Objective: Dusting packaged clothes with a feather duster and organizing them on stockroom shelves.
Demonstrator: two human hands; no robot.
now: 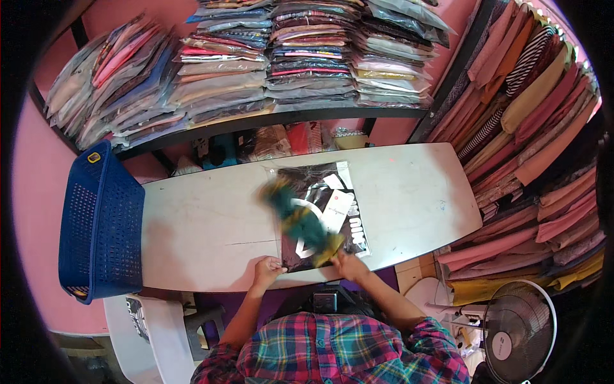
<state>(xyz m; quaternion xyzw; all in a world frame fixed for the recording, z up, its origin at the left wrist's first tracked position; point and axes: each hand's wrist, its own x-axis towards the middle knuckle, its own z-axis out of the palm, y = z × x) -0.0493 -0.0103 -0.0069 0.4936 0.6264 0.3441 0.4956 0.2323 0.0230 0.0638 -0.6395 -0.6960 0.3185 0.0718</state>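
Observation:
A dark folded garment in a clear plastic bag (314,180) lies on the white table (407,192), with white lettering and a white paper tag (336,211) on it. My right hand (351,265) grips one end of a green and yellow cloth (309,230), blurred by motion, which stretches over the bag towards its upper left. My left hand (268,272) is at the bag's near left corner by the table edge, thumb and fingers pinched together there.
A blue plastic basket (103,230) stands at the table's left end. Behind are shelves of bagged garments (312,72); clothes (532,110) hang at the right. A fan (520,331) stands low right, a white plastic chair (163,331) low left.

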